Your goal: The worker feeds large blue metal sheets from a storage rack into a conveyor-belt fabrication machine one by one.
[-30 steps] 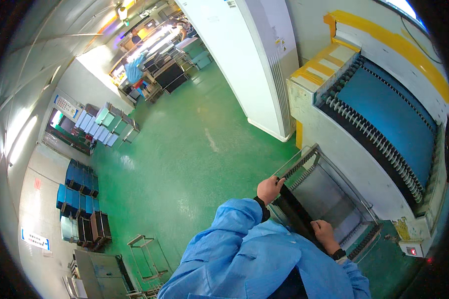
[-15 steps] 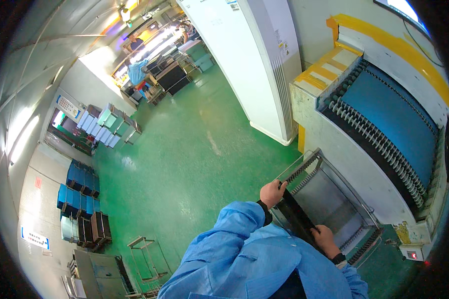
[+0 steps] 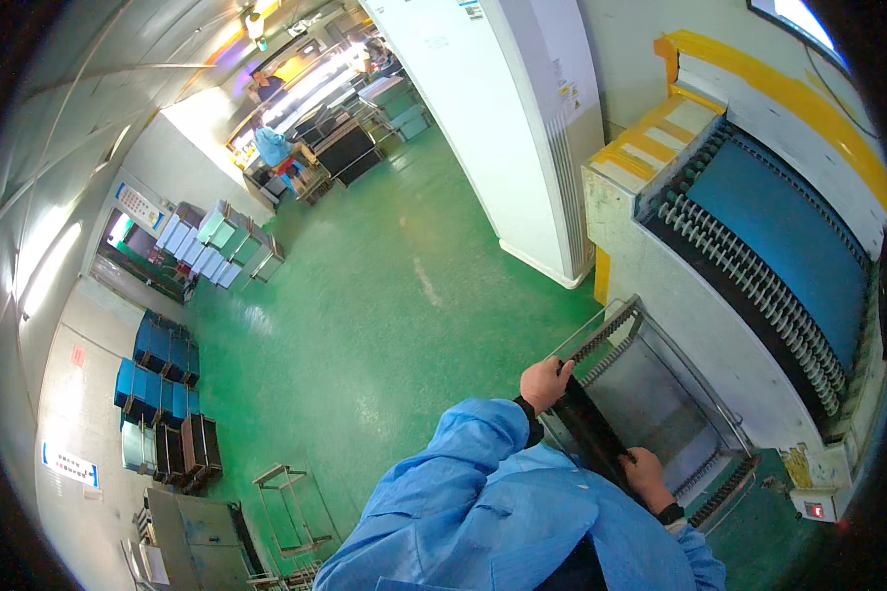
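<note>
In the lower right, both my hands grip a black flat panel (image 3: 593,428) by opposite edges. My left hand (image 3: 545,384) is closed on its far end, and my right hand (image 3: 648,480) is closed on its near end. The panel stands tilted at the near side of a metal rack (image 3: 665,394) with toothed slots along its two sides. Whether the panel sits in a slot cannot be made out. Blue smock sleeves cover both my arms, and the smock hides part of the panel's lower edge.
Right of the rack stands a conveyor machine (image 3: 621,222) with rollers and a blue sheet (image 3: 779,236). A tall white cabinet (image 3: 503,138) is behind it. Bins (image 3: 158,389) line the left wall, near a wire frame (image 3: 296,512). A co-worker (image 3: 274,146) sits far off.
My view has shifted slightly, so the surroundings sit a little differently in the picture. Both hands keep their grip on the panel, with hardly any movement against the rack.
</note>
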Available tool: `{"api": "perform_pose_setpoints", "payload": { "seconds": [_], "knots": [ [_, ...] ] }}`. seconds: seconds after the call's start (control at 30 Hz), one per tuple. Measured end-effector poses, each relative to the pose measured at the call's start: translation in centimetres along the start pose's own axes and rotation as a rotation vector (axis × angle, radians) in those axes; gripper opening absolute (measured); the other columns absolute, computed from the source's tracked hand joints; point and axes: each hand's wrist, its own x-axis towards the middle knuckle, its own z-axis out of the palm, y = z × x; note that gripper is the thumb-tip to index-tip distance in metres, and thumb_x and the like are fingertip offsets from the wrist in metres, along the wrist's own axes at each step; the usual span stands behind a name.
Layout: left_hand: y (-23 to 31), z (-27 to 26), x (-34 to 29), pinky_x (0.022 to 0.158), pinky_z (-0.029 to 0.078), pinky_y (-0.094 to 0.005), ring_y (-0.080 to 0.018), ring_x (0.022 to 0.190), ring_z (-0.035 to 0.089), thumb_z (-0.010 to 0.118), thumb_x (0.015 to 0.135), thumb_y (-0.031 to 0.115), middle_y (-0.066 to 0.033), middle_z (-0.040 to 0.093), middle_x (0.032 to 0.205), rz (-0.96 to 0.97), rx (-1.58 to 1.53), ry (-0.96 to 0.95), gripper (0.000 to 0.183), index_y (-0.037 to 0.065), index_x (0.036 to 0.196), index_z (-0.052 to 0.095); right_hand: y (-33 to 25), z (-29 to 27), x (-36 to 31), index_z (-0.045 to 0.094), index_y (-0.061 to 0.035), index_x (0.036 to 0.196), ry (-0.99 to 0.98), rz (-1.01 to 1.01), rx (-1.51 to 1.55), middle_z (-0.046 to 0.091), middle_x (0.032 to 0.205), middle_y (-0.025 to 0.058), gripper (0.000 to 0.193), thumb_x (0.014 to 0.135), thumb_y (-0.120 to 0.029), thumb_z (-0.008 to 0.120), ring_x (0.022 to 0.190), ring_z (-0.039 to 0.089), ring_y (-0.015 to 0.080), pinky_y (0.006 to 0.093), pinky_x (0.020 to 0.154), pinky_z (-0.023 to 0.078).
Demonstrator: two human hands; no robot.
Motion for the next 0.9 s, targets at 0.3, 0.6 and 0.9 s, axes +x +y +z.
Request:
{"api": "perform_pose_setpoints", "payload": {
  "seconds": [0.3, 0.6, 0.9],
  "knots": [
    [-0.1, 0.1, -0.1, 0.066, 0.048, -0.0528, -0.0426, 0.075, 0.062, 0.048, 0.097, 0.048, -0.0220, 0.064, 0.076, 0.020, -0.004, 0.042, 0.049, 0.002, 0.081, 0.059, 0.2, 0.1, 0.0, 0.070, -0.0022, 0.100, 0.002, 0.012, -0.003, 0.066, 0.098, 0.0225, 0.029, 0.086, -0.026, 0.064, 0.094, 0.062, 0.0414, 0.0474, 0.081, 0.048],
    [-0.1, 0.2, 0.0, 0.067, 0.049, -0.0518, -0.0419, 0.077, 0.064, 0.048, 0.097, 0.048, -0.0207, 0.066, 0.078, 0.006, 0.013, 0.029, 0.049, 0.003, 0.086, 0.062, 1.1, 0.7, 0.3, 0.070, -0.0028, 0.100, 0.026, -0.015, -0.024, 0.067, 0.099, 0.0216, 0.029, 0.085, -0.027, 0.065, 0.095, 0.063, 0.0404, 0.0469, 0.081, 0.049],
    [0.0, 0.3, 0.1, 0.066, 0.049, -0.0519, -0.0420, 0.076, 0.064, 0.049, 0.096, 0.048, -0.0205, 0.066, 0.078, -0.001, 0.009, 0.034, 0.047, 0.004, 0.085, 0.062, 1.8, 1.1, 0.4, 0.070, -0.0034, 0.101, 0.025, -0.002, -0.027, 0.067, 0.099, 0.0216, 0.029, 0.085, -0.027, 0.065, 0.096, 0.063, 0.0403, 0.0464, 0.081, 0.049]
  ]
}}
